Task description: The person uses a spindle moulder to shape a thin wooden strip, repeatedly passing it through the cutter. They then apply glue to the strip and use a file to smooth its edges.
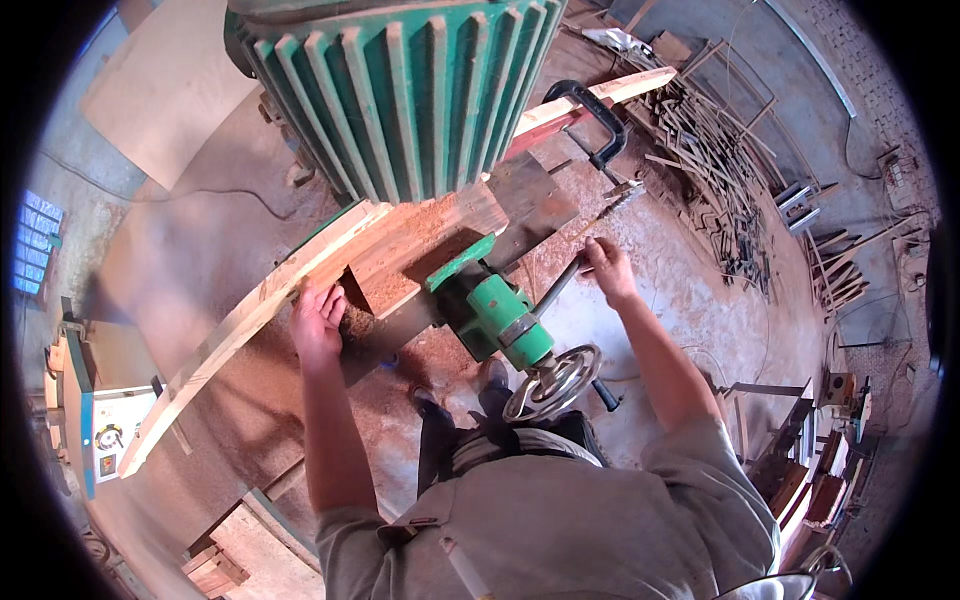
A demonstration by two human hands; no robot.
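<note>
A long pale wooden plank runs from lower left up under the green ribbed motor housing of a machine. At its near edge my left hand is closed, with bent fingers against the wood. My right hand is closed round the end of a dark metal lever, which joins a green cylindrical machine part. Below that part sits a shiny handwheel with a black handle. Sawdust covers the wooden bed between my hands. The housing hides the plank's middle stretch.
A black C-clamp sits by the plank's far end. Scrap wood strips lie heaped on the floor at far right. A control box stands at left near the plank's end. A sheet lies at far left.
</note>
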